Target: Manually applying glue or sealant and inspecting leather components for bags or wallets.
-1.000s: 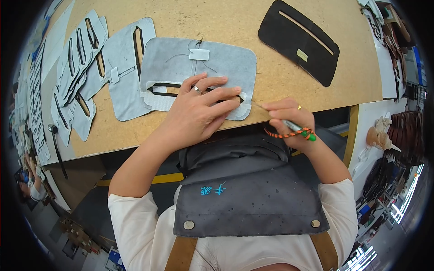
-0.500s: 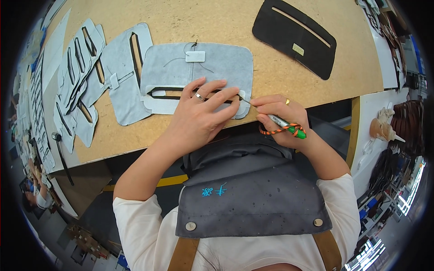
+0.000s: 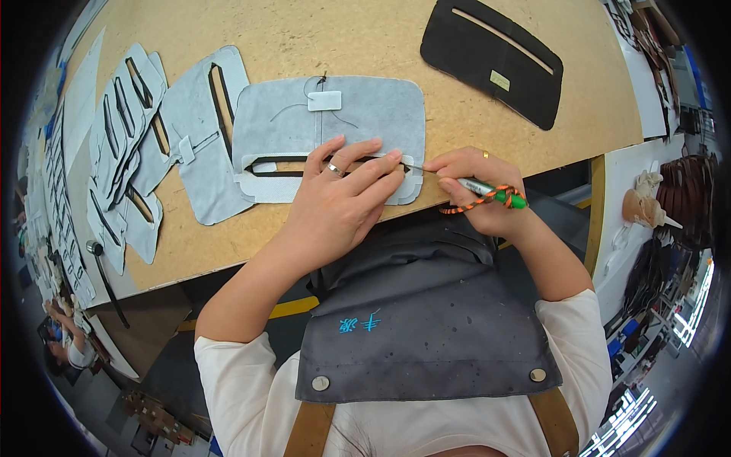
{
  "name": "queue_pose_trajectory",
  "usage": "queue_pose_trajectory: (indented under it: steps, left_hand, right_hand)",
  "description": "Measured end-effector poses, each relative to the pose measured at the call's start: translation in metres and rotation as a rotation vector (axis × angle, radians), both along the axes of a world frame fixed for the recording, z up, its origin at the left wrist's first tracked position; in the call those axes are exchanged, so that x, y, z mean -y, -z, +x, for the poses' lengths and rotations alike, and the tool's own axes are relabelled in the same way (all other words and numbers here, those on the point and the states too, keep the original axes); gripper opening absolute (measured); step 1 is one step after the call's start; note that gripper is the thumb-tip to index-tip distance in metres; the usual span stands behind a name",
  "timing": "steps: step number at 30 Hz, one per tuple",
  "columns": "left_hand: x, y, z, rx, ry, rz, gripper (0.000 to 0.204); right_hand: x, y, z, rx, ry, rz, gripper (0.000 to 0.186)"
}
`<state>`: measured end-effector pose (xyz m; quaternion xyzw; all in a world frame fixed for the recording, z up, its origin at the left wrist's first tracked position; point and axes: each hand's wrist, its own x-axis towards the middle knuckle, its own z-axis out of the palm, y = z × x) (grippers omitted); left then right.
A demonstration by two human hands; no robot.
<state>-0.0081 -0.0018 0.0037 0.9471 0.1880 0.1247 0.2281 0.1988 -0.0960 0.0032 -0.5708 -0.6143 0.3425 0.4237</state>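
Note:
A grey fabric-backed panel (image 3: 365, 114) with a black-edged slot lies flat at the table's near edge. My left hand (image 3: 343, 186) rests across its slot, fingers stretched out and fingertips on the panel near the slot's right end. Between the fingers of my right hand (image 3: 483, 190) is a pen-shaped tool (image 3: 480, 186) with a thin metal tip, a green end and an orange-black cord. Its tip meets the slot's right end, beside my left fingertips. A small white patch (image 3: 325, 100) and loose threads sit on the panel's upper middle.
Several similar grey slotted panels (image 3: 209, 145) lie overlapping to the left. At the far right of the wooden table (image 3: 335, 38) is a black slotted panel (image 3: 495, 65). A dark-handled tool (image 3: 106, 282) lies at the left edge; a nozzle bottle (image 3: 647, 209) stands right of the table.
My right hand and the tool have shifted slightly right, with the tool lying flatter. My left hand stays on the panel. The whole view has tilted a little.

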Motion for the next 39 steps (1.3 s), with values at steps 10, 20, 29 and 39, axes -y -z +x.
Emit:
queue_pose_trajectory:
  steps: [10,20,29,39]
  left_hand:
    - [0.003,0.002,0.002,-0.028,-0.022,0.044,0.044]
    - [-0.002,0.001,-0.003,0.134,-0.229,-0.329,0.050]
    - [-0.039,-0.041,-0.074,-0.019,-0.200,-0.312,0.042]
    - [-0.053,-0.008,-0.060,0.516,-0.665,-0.778,0.026]
  right_hand:
    - [-0.006,0.006,0.018,-0.292,0.171,-0.065,0.005]
    - [0.001,0.002,-0.014,0.528,-0.119,0.275,0.024]
    - [-0.008,-0.027,0.003,-0.045,0.009,0.287,0.014]
    - [-0.052,-0.004,0.018,-0.279,0.295,-0.044,0.017]
